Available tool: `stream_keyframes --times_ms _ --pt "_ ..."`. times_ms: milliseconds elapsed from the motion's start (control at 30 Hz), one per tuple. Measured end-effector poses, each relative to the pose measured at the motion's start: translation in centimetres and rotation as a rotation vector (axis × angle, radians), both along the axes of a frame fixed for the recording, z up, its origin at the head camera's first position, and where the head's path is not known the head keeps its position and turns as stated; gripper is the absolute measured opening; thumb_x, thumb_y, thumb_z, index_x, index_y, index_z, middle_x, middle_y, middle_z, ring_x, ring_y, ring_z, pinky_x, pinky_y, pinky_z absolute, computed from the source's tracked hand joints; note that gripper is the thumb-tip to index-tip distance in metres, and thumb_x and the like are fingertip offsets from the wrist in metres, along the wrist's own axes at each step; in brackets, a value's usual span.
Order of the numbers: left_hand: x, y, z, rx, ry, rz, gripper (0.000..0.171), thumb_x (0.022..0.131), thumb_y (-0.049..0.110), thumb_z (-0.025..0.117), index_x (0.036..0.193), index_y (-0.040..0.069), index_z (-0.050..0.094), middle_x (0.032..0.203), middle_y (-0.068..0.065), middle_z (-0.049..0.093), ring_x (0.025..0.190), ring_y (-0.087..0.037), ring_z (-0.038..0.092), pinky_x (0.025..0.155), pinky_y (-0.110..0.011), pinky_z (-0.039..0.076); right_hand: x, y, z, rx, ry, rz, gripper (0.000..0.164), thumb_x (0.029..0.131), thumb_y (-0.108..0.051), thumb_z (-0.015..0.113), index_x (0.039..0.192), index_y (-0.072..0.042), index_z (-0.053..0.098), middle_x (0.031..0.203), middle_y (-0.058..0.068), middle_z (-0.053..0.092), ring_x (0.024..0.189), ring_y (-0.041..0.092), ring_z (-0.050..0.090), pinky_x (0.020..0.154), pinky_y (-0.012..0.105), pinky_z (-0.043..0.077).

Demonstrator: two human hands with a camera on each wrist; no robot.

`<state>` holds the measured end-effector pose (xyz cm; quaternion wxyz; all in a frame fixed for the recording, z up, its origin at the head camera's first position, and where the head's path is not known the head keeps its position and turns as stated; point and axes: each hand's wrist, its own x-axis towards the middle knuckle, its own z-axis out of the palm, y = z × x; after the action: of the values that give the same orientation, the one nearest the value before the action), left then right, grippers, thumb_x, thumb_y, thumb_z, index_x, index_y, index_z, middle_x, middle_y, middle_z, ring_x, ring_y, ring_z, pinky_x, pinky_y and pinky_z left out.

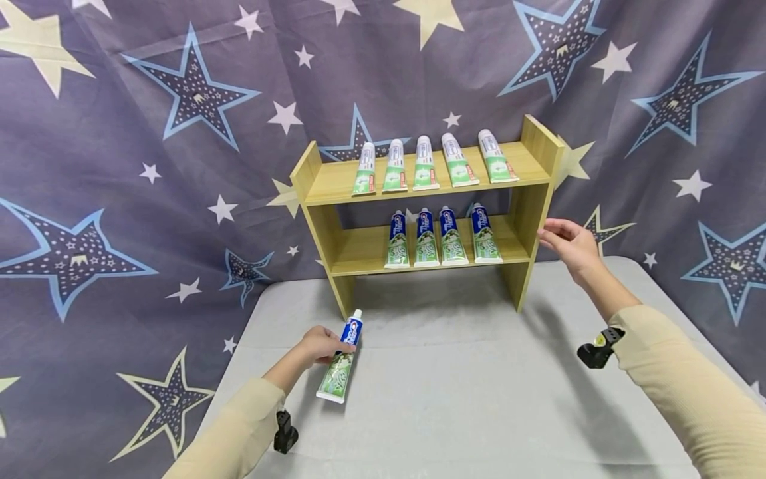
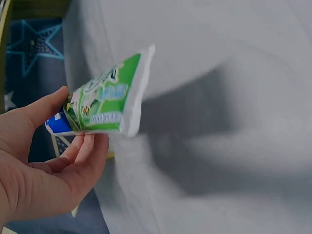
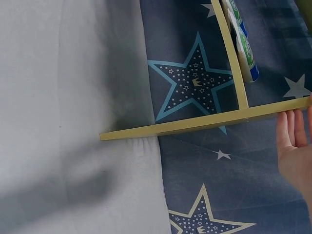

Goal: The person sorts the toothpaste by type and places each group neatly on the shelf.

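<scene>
My left hand (image 1: 323, 345) pinches a blue, white and green toothpaste tube (image 1: 337, 377) between thumb and fingers, above the table in front of the shelf's left leg. Its cap points toward the shelf; in the left wrist view the flat crimped end of the tube (image 2: 112, 100) faces away from the palm. At the right side of the wooden shelf (image 1: 532, 219), my right hand (image 1: 576, 249) touches the outer panel with its fingertips. The right wrist view shows those fingers (image 3: 291, 129) fairly straight against the panel (image 3: 195, 125); the thumb is mostly cut off.
Several white and green toothpaste tubes (image 1: 425, 163) lie in a row on the upper tier. Several blue and green tubes (image 1: 425, 239) lie along the lower tier, toward its right. A grey cloth covers the table (image 1: 431, 392); a star-patterned curtain (image 1: 383, 80) hangs behind.
</scene>
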<state>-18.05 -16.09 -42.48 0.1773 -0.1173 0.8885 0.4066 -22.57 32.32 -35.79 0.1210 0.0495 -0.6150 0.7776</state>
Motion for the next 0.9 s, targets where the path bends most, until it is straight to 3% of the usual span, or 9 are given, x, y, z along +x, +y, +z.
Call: stream_keyframes --times_ms 300,600,900 --pt "-0.3 1.6 2.1 0.155 -0.029 0.018 0.036 0.076 0.017 0.079 0.093 0.0 0.053 0.093 -0.006 0.054 0.078 -0.014 0.056 0.071 -0.028 0.06 -0.1 0.0 -0.1 -0.012 0.001 -0.001 0.026 0.087 0.007 0.062 0.088 -0.018 0.068 0.078 -0.012 0.068 0.073 -0.002 0.066 0.07 0.01 0.056" --pt "-0.6 2.1 4.1 0.166 -0.047 -0.012 0.036 0.079 0.023 0.078 0.099 -0.001 0.058 0.094 -0.004 0.055 0.081 -0.015 0.057 0.073 -0.027 0.059 0.0 -0.1 -0.1 -0.011 -0.001 0.005 0.027 0.087 0.007 0.062 0.088 -0.019 0.068 0.078 -0.012 0.068 0.073 -0.002 0.066 0.071 0.01 0.056" --pt "-0.9 2.5 6.5 0.194 -0.064 -0.066 0.047 0.083 0.022 0.075 0.115 -0.007 0.057 0.102 -0.01 0.059 0.085 -0.018 0.062 0.08 -0.034 0.061 0.0 -0.1 0.0 -0.023 0.002 0.007 0.028 0.087 0.008 0.061 0.087 -0.019 0.068 0.078 -0.012 0.069 0.073 -0.001 0.066 0.07 0.01 0.056"
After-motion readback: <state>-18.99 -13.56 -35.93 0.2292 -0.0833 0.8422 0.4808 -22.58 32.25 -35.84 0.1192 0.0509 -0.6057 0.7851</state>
